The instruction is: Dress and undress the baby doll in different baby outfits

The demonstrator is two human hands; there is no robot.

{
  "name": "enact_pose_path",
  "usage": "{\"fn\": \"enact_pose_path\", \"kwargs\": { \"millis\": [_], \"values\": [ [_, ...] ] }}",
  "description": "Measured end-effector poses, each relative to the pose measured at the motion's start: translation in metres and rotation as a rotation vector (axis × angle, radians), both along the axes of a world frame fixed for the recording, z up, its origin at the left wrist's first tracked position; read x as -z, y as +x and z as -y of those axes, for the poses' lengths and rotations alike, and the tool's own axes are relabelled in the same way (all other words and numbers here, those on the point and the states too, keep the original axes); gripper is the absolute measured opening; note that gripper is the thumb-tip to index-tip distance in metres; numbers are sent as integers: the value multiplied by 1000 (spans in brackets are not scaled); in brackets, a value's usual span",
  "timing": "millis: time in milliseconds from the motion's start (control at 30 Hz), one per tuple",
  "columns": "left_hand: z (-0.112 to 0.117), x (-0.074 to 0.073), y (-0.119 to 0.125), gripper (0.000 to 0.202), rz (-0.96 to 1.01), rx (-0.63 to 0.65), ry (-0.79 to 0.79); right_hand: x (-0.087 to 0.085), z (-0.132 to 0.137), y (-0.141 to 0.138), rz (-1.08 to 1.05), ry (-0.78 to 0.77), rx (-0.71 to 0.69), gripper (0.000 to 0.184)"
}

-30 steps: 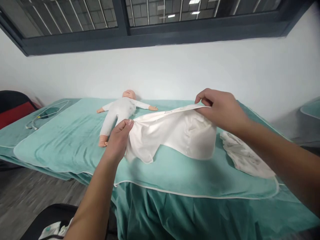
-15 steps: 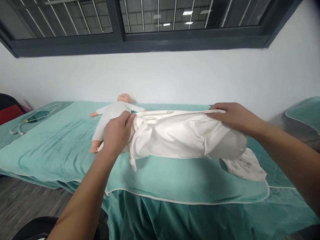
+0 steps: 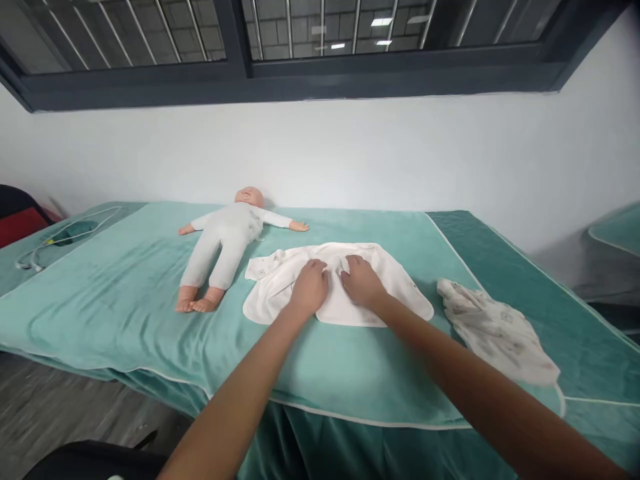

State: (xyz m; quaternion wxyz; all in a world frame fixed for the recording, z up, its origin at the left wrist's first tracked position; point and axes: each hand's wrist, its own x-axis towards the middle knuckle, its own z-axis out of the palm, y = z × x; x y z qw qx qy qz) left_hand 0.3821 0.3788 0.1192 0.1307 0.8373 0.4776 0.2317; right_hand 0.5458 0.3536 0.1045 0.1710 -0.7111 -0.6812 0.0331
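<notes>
A white baby garment (image 3: 370,316) lies spread on the green bedding, its small printed part showing at the left end. My left hand (image 3: 311,287) rests on its middle with the fingers curled in, gripping the cloth. Close beside it, my right hand (image 3: 361,280) also has its fingers closed on the fabric. The fingertips of both hands are partly hidden in the folds. To the left, a baby doll (image 3: 233,227) in a white suit lies on its back, arms spread and feet bare, apart from the garment.
A crumpled printed white cloth (image 3: 500,333) lies at the right. The green-covered bed (image 3: 125,293) stands against a white wall below a barred window (image 3: 320,40). Clear tubing (image 3: 35,257) lies at the far left, near a red and black item (image 3: 20,223).
The garment was held up and stretched between my widely spaced hands; now it lies flat on the bed. My hands have come down and together, uncovering the doll's legs and arm.
</notes>
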Motion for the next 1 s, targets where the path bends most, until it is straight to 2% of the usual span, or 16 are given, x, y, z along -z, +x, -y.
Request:
{"fn": "enact_pose_path", "kwargs": {
  "millis": [67,133,200,300,433,567,700,833,933,1000],
  "values": [
    [-3,13,8,34,-93,-46,-43,12,-7,-4,-12,-47,88,50],
    [-14,17,8,37,-166,-123,-50,16,-16,-2,0,-58,174,56],
    [-27,15,4,41,-196,-194,-65,14,-21,4,27,-55,239,58],
    [-43,8,2,47,-191,-258,-61,9,-24,12,118,-14,262,55],
    [-53,6,16,50,-149,-234,-30,-1,-23,19,281,-40,271,54],
    [-66,12,35,52,-160,-246,-80,-10,-32,33,440,-131,237,60],
    [-83,20,43,55,-168,-289,-65,-10,-47,53,555,-168,151,61],
    [-96,25,44,52,-221,-280,-55,-2,-56,64,505,-173,110,56],
    [-102,24,42,54,-242,-235,-69,7,-53,67,435,-96,89,52],
    [-103,23,41,53,-252,-212,-82,9,-47,70,349,-54,4,51]
  ]
}}
